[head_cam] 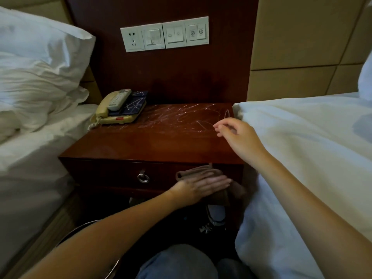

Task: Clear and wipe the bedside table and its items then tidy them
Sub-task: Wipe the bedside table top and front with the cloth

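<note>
The dark wooden bedside table stands between two beds, its top streaked with white scribble marks at the back. A beige telephone sits at its back left corner, with a white remote and a dark blue scribbled pad lying on it. My left hand presses a brown cloth flat against the drawer front, fingers straight. My right hand hovers over the table's right edge, fingers loosely curled and holding nothing.
White bedding crowds the table's right side, and a bed with a pillow lies left. A ring pull hangs on the drawer. A switch panel is on the wall behind. A bin rim shows at the lower left.
</note>
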